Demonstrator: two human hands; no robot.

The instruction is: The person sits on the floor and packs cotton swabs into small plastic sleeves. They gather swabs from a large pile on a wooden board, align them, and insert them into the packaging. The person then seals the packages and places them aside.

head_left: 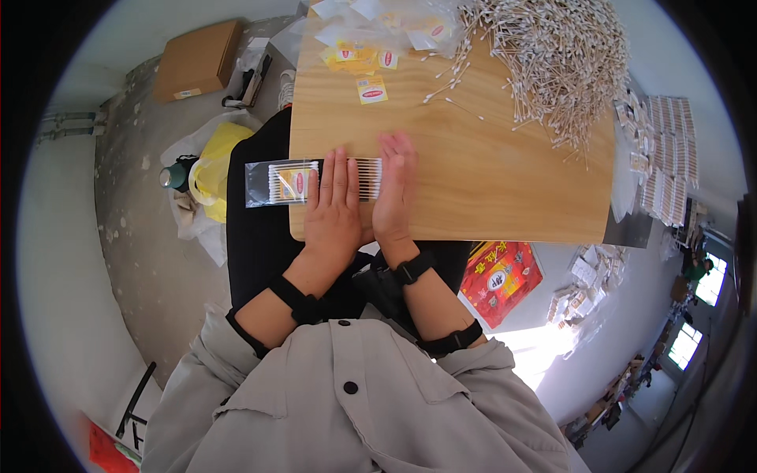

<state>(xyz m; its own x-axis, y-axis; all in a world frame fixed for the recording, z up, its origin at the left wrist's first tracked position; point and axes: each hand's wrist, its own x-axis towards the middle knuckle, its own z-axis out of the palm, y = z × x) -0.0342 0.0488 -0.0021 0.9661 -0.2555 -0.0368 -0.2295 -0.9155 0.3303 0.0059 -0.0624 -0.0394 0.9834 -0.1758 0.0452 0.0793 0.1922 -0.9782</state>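
A clear plastic bag (272, 183) with a yellow and red label lies at the left edge of a wooden board (489, 189), half hanging over it. A row of cotton swabs (367, 178) sits partly inside the bag. My left hand (331, 209) lies flat on the swabs and the bag's mouth. My right hand (392, 189) stands on edge against the swabs' right ends, fingers straight and together. Neither hand grips anything.
A large heap of loose cotton swabs (552, 55) covers the board's far right. Empty bags and yellow labels (363, 47) lie at the far left. Packed swab bags (666, 154) are stacked right of the board. A cardboard box (197, 59) and a yellow bag (213, 165) are on the floor.
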